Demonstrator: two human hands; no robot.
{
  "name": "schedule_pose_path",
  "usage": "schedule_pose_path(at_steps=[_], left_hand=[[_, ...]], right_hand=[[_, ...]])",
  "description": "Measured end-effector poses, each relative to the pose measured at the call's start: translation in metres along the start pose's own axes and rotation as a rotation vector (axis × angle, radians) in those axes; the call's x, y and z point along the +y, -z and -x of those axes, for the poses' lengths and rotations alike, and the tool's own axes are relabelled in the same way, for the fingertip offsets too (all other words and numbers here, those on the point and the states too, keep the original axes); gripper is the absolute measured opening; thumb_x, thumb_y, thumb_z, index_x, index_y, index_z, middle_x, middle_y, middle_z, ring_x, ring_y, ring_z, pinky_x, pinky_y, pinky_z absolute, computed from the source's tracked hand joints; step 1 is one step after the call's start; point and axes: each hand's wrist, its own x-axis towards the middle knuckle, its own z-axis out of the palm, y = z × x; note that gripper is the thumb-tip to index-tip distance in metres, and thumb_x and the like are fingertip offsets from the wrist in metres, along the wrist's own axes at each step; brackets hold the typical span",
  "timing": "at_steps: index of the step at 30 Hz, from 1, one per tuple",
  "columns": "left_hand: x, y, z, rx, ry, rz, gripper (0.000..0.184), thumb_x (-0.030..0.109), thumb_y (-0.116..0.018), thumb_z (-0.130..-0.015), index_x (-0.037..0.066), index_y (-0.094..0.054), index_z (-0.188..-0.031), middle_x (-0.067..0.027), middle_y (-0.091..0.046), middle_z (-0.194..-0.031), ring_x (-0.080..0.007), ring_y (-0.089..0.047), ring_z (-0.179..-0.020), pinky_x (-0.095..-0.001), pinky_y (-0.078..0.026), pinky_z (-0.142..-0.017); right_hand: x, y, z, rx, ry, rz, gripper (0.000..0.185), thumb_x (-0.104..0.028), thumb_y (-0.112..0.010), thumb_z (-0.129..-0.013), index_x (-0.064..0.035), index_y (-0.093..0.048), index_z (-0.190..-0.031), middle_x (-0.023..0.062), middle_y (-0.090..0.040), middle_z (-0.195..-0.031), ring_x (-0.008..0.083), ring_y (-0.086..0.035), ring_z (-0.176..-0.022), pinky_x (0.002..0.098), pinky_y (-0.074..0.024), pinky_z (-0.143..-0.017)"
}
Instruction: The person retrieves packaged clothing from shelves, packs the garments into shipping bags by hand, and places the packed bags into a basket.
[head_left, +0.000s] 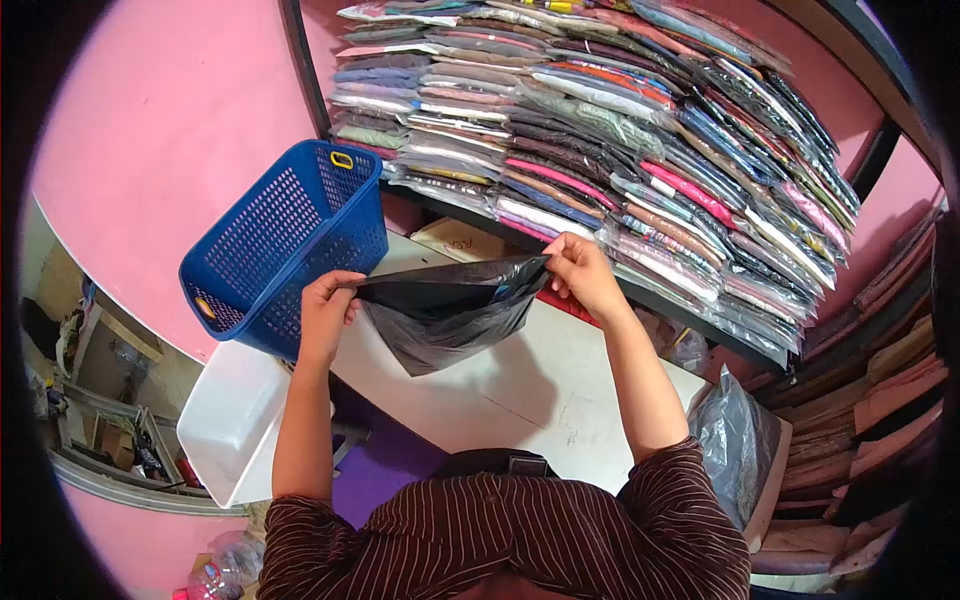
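A dark item in a clear plastic bag (450,318) hangs above the white tabletop (590,385), stretched between both hands. My left hand (330,308) pinches its upper left corner, thumb against the fingers. At the upper right corner, my right hand (580,272) grips the bag's edge the same way. The bag's lower part tapers to a point and casts a shadow on the tabletop.
A blue plastic basket (290,225) stands at the left, a white bin (232,425) below it. Behind the table, a shelf holds stacked bagged garments (600,130). At the right lie a clear plastic bag (737,440) and folded brown cloths (870,410).
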Motion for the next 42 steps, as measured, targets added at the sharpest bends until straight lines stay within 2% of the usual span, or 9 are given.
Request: schedule_pose_path(at_steps=[12,15,18,19,24,27,31,40,42], left_hand=[[0.033,-0.018,0.019,-0.092,-0.088,-0.071,0.017,0.0,-0.053,-0.075,0.001,-0.065,-0.088,-0.0006,-0.057,-0.064,-0.0053,-0.051,-0.052,-0.0205,-0.038,-0.047],[0.04,-0.051,0.064,-0.644,-0.207,-0.152,0.02,0.004,-0.062,-0.072,-0.002,-0.064,-0.091,-0.0035,-0.064,-0.078,-0.0087,-0.06,-0.068,-0.0222,-0.047,-0.063],[0.026,-0.092,0.08,-1.258,0.025,0.042,0.057,0.005,-0.068,-0.081,0.001,-0.046,-0.133,-0.0094,-0.064,-0.098,-0.0111,-0.061,-0.081,-0.0264,-0.05,-0.076],[0.011,-0.099,0.081,-1.239,0.094,0.059,0.062,0.006,-0.069,-0.081,0.0,-0.041,-0.137,-0.0112,-0.061,-0.107,-0.0128,-0.062,-0.084,-0.0277,-0.051,-0.075],[-0.142,-0.082,0.033,-0.588,0.012,-0.253,0.051,0.019,-0.071,-0.081,-0.001,-0.053,-0.124,-0.0189,-0.055,-0.127,-0.0212,-0.064,-0.098,-0.0316,-0.051,-0.084],[-0.21,-0.042,0.027,-0.255,0.031,-0.666,0.06,0.03,-0.068,-0.08,-0.006,-0.05,-0.124,-0.0265,-0.057,-0.117,-0.0391,-0.058,-0.103,-0.0411,-0.045,-0.093],[-0.358,0.001,0.052,0.01,-0.028,-1.208,0.051,0.029,-0.067,-0.08,-0.002,-0.055,-0.118,-0.025,-0.06,-0.107,-0.038,-0.06,-0.098,-0.0418,-0.047,-0.085],[-0.292,-0.005,0.063,-0.714,0.801,-0.533,0.026,0.019,-0.075,-0.069,-0.002,-0.065,-0.083,-0.0135,-0.068,-0.075,-0.0254,-0.066,-0.073,-0.0363,-0.051,-0.074],[-0.241,-0.029,0.072,-0.756,0.829,-0.852,0.03,0.017,-0.07,-0.071,-0.003,-0.064,-0.093,-0.0182,-0.066,-0.083,-0.03,-0.065,-0.086,-0.039,-0.049,-0.082]], right_hand=[[0.029,-0.003,-0.03,0.158,0.059,0.019,0.008,-0.003,-0.05,-0.089,-0.004,-0.057,-0.091,0.0008,-0.06,-0.072,0.0083,-0.055,-0.055,0.0225,-0.0448,-0.048],[0.045,0.018,-0.008,0.119,0.007,-0.102,0.014,0.001,-0.046,-0.092,-0.0037,-0.058,-0.096,-0.0002,-0.06,-0.081,0.0075,-0.055,-0.064,0.0217,-0.0459,-0.056],[0.133,0.051,0.005,0.161,0.225,-0.009,0.017,0.004,-0.048,-0.087,-0.0043,-0.06,-0.096,0.0006,-0.062,-0.084,0.0104,-0.057,-0.069,0.0246,-0.0462,-0.058],[0.128,0.053,0.028,0.312,-0.152,0.037,0.018,0.003,-0.051,-0.085,-0.0062,-0.061,-0.098,0.0018,-0.063,-0.084,0.012,-0.059,-0.071,0.026,-0.0474,-0.058],[0.311,0.071,0.116,0.497,-0.452,0.406,0.026,-0.019,-0.056,-0.088,-0.0043,-0.054,-0.109,0.0067,-0.062,-0.083,0.0143,-0.059,-0.065,0.0286,-0.0477,-0.046],[0.31,0.01,0.178,0.451,-0.686,0.201,0.073,-0.055,-0.073,-0.071,0.004,-0.056,-0.109,0.0142,-0.065,-0.073,0.0221,-0.065,-0.066,0.0358,-0.0514,-0.062],[0.282,-0.056,0.201,0.242,-0.569,-0.376,0.052,-0.022,-0.083,-0.069,0.0039,-0.058,-0.106,0.0072,-0.063,-0.095,0.0179,-0.06,-0.087,0.0304,-0.0473,-0.078],[0.3,0.016,0.201,0.632,-0.498,0.432,0.045,-0.003,-0.076,-0.07,-0.0003,-0.052,-0.107,0.0104,-0.063,-0.069,0.0225,-0.061,-0.059,0.0336,-0.0487,-0.055],[0.254,0.015,0.185,0.81,-0.375,0.783,0.045,-0.004,-0.07,-0.072,-0.0022,-0.052,-0.113,0.0184,-0.062,-0.092,0.0336,-0.06,-0.086,0.0419,-0.0473,-0.074]])
